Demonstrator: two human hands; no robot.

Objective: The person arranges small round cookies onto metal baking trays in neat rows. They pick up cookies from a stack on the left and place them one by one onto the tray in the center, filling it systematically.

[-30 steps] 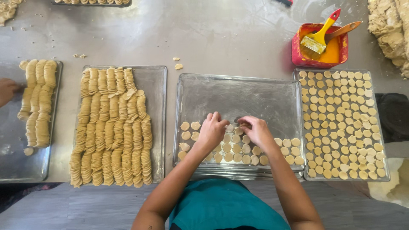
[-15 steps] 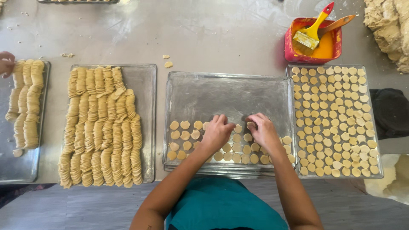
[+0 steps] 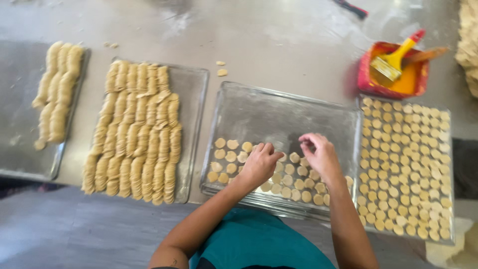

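Note:
Both my hands are over a metal baking tray (image 3: pixel 279 109) in front of me. Small round dough discs (image 3: pixel 226 162) lie flat in rows along its near part; its far part is bare metal. My left hand (image 3: pixel 259 164) rests with curled fingers on the discs near the tray's middle, touching them. My right hand (image 3: pixel 318 154) hovers just to the right, its fingertips pinched together above the discs; whether a disc is between them is hidden. A teal garment covers my chest below.
A tray (image 3: pixel 438 114) on the right is filled with flat discs. Left of the middle tray, another tray (image 3: pixel 196 79) holds long stacked rows of discs (image 3: pixel 134 134). A further tray (image 3: pixel 20 164) lies far left. A red tub (image 3: pixel 366 79) with yellow brush (image 3: pixel 393 60) stands behind.
The view has shifted, so the trays sit further right in the frame. My hands have moved slightly apart and further along the row of discs. The other person's hand at far left is out of view.

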